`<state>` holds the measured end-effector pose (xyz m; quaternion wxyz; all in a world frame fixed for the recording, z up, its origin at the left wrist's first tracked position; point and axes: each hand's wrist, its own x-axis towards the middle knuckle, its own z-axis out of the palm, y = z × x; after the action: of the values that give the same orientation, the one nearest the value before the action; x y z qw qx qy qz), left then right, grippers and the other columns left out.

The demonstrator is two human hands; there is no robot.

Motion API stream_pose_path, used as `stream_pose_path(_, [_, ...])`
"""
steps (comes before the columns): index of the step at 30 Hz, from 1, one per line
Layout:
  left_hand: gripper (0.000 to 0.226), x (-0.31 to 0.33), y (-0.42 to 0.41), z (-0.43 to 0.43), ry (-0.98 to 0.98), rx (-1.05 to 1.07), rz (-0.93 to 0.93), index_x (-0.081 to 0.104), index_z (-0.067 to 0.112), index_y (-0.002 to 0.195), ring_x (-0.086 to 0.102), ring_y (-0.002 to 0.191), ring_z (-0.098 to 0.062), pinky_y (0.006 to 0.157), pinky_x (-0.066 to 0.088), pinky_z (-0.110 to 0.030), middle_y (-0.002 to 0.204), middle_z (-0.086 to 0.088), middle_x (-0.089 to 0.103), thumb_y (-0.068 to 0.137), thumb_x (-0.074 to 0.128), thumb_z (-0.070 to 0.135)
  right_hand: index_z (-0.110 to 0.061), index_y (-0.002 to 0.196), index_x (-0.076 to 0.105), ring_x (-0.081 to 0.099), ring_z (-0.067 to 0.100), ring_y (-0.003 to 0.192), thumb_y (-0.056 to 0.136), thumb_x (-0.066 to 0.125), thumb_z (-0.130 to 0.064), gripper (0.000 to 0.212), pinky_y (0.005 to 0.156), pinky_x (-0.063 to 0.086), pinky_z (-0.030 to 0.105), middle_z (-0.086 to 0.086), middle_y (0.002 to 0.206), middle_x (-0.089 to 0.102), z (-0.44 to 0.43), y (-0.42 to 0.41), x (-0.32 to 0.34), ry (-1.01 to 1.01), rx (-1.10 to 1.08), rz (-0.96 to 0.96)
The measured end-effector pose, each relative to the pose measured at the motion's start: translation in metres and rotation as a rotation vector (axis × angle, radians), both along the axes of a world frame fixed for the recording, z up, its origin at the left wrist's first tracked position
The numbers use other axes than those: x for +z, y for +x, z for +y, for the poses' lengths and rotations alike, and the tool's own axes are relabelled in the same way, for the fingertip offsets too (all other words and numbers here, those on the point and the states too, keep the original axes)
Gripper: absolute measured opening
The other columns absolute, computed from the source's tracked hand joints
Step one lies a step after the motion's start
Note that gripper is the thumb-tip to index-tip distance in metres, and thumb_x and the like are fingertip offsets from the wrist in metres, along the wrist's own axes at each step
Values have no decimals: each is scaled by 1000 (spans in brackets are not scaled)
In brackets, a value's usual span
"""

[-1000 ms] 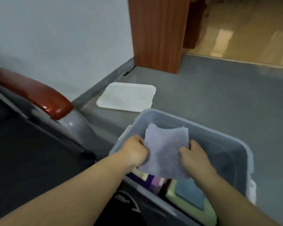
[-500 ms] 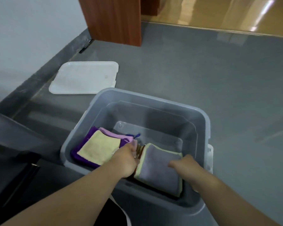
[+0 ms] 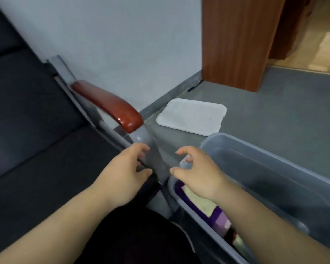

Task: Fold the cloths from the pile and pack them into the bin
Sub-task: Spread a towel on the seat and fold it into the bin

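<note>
L hand + R hand empty, loose | cloths in bin under R wrist

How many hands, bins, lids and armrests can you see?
Bare hands: 2, the left hand and the right hand
Translucent grey plastic bin: 1
Flat white plastic lid: 1
Glossy red-brown armrest: 1
Total: 5

We see the left hand and right hand, fingers loosely curled and holding nothing, beside the grey bin with folded cloths inside; a white lid lies beyond.
</note>
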<state>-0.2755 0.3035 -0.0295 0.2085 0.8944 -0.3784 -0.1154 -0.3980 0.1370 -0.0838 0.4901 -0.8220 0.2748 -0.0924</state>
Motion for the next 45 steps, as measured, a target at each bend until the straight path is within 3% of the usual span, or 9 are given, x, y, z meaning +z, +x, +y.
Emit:
stream_pose_path(7, [47,23,34,191,-201,464,-38,47,46,126,57,105,4,85,48,-21,117,22,55,90,73,33,-43,126,56,61,-1,92,92,70,-42,37,75,53,21,-26,122,45,152,115,71,-122,483,-84])
stream_pose_path(10, [45,24,43,269,-238,652,-39,49,47,121,59,103,3,82,51,-24,114,23,56,88,75,32,-42,127,54,64,5,99,92,68,-40,38,82,59,32,-22,131,46,224,151,85,-165,646,-98])
stream_pose_path(17, [40,24,49,436,-310,983,-70,52,38,119,61,97,-1,82,50,-27,113,20,58,89,73,22,-37,132,54,63,8,106,94,66,-34,40,83,58,29,-19,133,46,383,207,93,-241,949,-95])
stream_pose_path(22, [43,9,50,525,-339,1168,-67,51,35,124,60,94,-4,68,41,-14,119,11,59,90,72,19,-33,122,60,60,10,104,90,70,-34,34,86,54,31,-13,123,54,476,245,84,-279,1076,-84])
stream_pose_path(30, [53,-14,58,596,-167,1293,-78,51,31,137,58,105,-15,84,45,-31,139,3,51,89,73,27,-29,125,62,59,15,104,91,68,-33,35,71,42,24,-7,131,57,584,288,52,-289,1143,-23])
stream_pose_path(33, [53,-21,62,615,-122,1354,-59,52,30,138,57,88,-16,78,42,-29,138,-1,47,89,72,29,-28,129,63,58,15,119,92,68,-30,38,85,43,25,-7,134,58,616,295,43,-297,1187,-59])
stream_pose_path(37, [53,-30,63,629,-171,1374,12,55,31,134,69,87,-28,83,58,-43,126,-3,51,85,74,25,-23,139,59,55,21,127,91,68,-36,51,99,47,32,-2,145,53,646,300,31,-436,1265,-43])
stream_pose_path(41, [55,-35,62,637,-134,1359,10,52,30,137,69,89,-27,83,56,-39,128,-2,50,87,73,24,-20,112,73,62,27,114,91,68,-33,24,91,53,34,0,124,67,667,306,19,-650,1289,-23])
stream_pose_path(45, [55,-37,62,639,-141,1347,-7,52,33,136,64,101,-22,85,52,-34,130,0,49,86,73,26,-24,89,80,66,17,95,86,76,-29,7,70,49,24,-7,98,74,669,306,34,-512,1214,-113])
